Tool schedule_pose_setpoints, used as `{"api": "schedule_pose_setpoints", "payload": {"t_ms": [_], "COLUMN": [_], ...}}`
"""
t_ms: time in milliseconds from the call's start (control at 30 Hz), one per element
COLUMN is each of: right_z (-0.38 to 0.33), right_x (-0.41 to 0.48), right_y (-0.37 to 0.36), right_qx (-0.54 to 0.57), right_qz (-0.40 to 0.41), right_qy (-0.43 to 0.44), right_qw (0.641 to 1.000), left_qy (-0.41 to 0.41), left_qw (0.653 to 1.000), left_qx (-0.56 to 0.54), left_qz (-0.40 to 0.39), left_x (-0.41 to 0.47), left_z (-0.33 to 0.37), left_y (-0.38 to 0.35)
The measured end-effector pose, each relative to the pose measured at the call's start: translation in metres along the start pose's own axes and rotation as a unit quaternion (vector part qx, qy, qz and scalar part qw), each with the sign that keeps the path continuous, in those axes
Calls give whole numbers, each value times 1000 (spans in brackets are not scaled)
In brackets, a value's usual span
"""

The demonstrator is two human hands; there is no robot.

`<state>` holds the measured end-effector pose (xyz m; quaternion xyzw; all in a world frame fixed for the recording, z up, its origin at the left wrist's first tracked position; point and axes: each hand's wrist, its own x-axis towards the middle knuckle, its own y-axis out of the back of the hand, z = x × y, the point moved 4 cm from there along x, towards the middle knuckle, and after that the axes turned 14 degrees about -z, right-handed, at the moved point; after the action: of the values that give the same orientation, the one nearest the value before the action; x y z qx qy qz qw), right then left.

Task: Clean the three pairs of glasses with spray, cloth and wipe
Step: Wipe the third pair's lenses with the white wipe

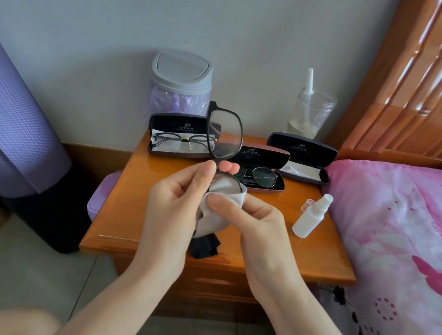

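I hold the black glasses [224,133] above the desk [137,200], turned on end so that one lens stands over the other. My left hand [174,198] pinches the frame between the two lenses, thumb on the near side, fingertips on the far side. My right hand [252,223] grips the grey cloth [218,212], which is folded round the lower lens, thumb pressing on it. The upper lens is bare. The spray bottle [310,219] lies on its side on the desk near the bed [396,222], with its clear cap [308,204] just beside the nozzle. Three cases stand open at the back: the left case [165,121] holds a second pair [183,140], the middle case [269,155] a third pair [263,175], the right case [301,147] only a white cloth [303,170].
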<state>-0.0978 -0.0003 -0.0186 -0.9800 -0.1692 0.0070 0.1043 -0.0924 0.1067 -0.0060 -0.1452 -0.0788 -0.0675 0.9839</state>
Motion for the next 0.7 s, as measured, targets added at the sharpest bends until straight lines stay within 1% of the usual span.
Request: {"api": "schedule_pose_setpoints", "payload": {"t_ms": [133, 300, 433, 500, 700], "right_z": [1, -1, -1, -1, 1], "right_x": [2, 4, 3, 2, -2], "right_y": [3, 1, 1, 1, 1], "right_qx": [12, 51, 49, 32, -72], "right_qz": [34, 46, 47, 40, 3], "right_qy": [7, 22, 12, 8, -17], "right_qw": [999, 997, 998, 999, 997], "left_qy": [-14, -6, -7, -12, -2], "left_qw": [1000, 1000, 1000, 1000, 1000], "left_qx": [16, 6, 14, 16, -4], "left_qz": [-15, -25, -12, -5, 18], "left_x": [0, 0, 0, 0, 2], "left_z": [0, -4, -6, -6, -3], "left_y": [-4, -5, -3, -2, 5]}}
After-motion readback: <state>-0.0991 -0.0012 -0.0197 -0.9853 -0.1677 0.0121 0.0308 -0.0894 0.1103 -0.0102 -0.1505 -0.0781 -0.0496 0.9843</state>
